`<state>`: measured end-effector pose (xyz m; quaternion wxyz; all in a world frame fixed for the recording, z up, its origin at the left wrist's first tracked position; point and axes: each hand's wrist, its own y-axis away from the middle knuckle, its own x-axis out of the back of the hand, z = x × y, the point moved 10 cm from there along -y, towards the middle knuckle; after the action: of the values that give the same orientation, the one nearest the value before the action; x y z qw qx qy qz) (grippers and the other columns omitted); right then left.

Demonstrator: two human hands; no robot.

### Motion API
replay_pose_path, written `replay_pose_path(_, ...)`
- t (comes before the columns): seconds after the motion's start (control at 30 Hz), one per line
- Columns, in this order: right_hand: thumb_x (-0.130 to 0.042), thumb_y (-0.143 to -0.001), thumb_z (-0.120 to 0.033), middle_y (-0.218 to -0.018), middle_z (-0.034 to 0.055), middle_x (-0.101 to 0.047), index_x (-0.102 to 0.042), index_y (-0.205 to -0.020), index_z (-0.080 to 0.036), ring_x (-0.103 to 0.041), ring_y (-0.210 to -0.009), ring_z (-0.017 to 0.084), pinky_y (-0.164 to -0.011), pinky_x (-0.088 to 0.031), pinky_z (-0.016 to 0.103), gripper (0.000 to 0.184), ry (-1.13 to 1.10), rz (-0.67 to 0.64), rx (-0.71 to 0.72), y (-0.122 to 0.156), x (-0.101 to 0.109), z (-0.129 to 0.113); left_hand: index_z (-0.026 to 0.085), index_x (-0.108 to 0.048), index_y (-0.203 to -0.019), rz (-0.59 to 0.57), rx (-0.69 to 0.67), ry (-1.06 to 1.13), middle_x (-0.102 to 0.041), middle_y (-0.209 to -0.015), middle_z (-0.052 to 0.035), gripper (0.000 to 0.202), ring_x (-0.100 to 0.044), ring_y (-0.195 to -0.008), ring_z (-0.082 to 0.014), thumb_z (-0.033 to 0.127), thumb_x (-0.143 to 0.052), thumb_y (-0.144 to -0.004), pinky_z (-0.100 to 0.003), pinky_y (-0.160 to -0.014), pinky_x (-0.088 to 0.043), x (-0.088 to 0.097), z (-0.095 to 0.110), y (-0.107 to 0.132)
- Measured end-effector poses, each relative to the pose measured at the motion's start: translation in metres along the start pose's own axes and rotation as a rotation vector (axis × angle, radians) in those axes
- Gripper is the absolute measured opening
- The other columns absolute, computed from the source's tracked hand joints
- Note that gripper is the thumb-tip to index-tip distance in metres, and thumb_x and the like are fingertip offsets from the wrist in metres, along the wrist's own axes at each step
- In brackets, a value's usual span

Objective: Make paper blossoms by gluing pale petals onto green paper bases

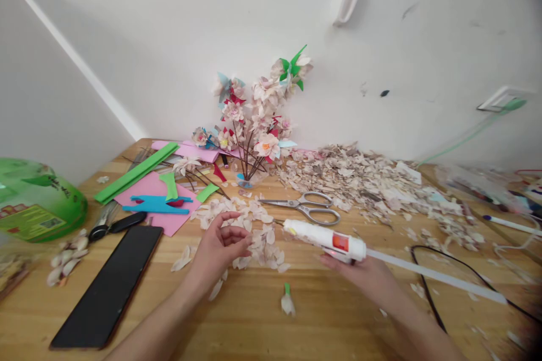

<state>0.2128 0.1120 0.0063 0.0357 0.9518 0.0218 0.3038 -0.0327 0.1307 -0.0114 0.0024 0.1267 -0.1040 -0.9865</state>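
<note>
My right hand (359, 273) grips a white glue gun (324, 238) with a red label, its nozzle pointing left and a glue stick trailing to the right. My left hand (220, 245) hovers over a heap of pale shell petals (254, 231), fingers curled in a pinch; what they hold is too small to make out. A small petal piece with a green tip (288, 300) lies on the wooden table (254, 327) between my hands. A bouquet of shell flowers (258, 118) stands against the wall behind.
Silver scissors (309, 207) lie beyond the glue gun. A big pile of shell fragments (359, 177) spreads at the right back. Pink, green and blue paper (156, 194), black-handled scissors (114, 225), a dark flat phone (108, 285) and a green container (34, 200) sit left. A black cable (427, 287) runs right.
</note>
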Motion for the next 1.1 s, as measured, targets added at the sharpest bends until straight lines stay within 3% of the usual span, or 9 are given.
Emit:
replay_pose_path(0.1, -0.06, -0.071, -0.04, -0.081, 0.0032, -0.07, -0.064, -0.082, -0.024, -0.063, -0.077, 0.027, -0.07, -0.051, 0.035, 0.02, 0.014, -0.042, 0.163, 0.005, -0.014, -0.037, 0.019, -0.044, -0.097, 0.017, -0.002, -0.02, -0.061, -0.063, 0.0037, 0.05, -0.059, -0.061, -0.0127, 0.022, -0.074, -0.057, -0.027, -0.057, -0.053, 0.003, 0.001, -0.001)
replay_pose_path(0.2, -0.059, -0.075, -0.039, -0.072, 0.0015, -0.064, -0.06, -0.074, -0.023, -0.061, -0.069, 0.023, -0.064, -0.049, 0.032, 0.016, 0.041, -0.088, 0.235, 0.006, -0.028, -0.048, 0.02, -0.043, -0.096, 0.035, -0.014, -0.024, -0.061, -0.063, 0.0045, 0.051, -0.058, -0.061, -0.0124, 0.023, -0.074, -0.057, -0.027, -0.057, -0.053, 0.006, 0.002, -0.002)
replay_pose_path(0.4, -0.057, -0.078, -0.038, -0.069, -0.0013, -0.056, -0.053, -0.071, -0.021, -0.055, -0.065, 0.018, -0.056, -0.043, 0.026, 0.019, 0.029, -0.094, 0.239, 0.01, -0.036, -0.041, 0.02, -0.043, -0.096, 0.057, -0.025, -0.031, -0.062, -0.064, 0.0045, 0.051, -0.059, -0.061, -0.0125, 0.024, -0.074, -0.056, -0.027, -0.058, -0.053, 0.007, 0.003, -0.001)
replay_pose_path(1.1, -0.058, -0.078, -0.036, -0.067, -0.0021, -0.058, -0.054, -0.07, -0.021, -0.053, -0.06, 0.017, -0.054, -0.039, 0.025, 0.017, 0.11, -0.045, 0.239, 0.011, -0.036, -0.041, 0.022, -0.043, -0.096, 0.038, -0.044, -0.054, -0.061, -0.067, 0.004, 0.048, -0.059, -0.066, -0.0146, 0.024, -0.073, -0.058, -0.028, -0.055, -0.054, 0.003, 0.004, 0.001)
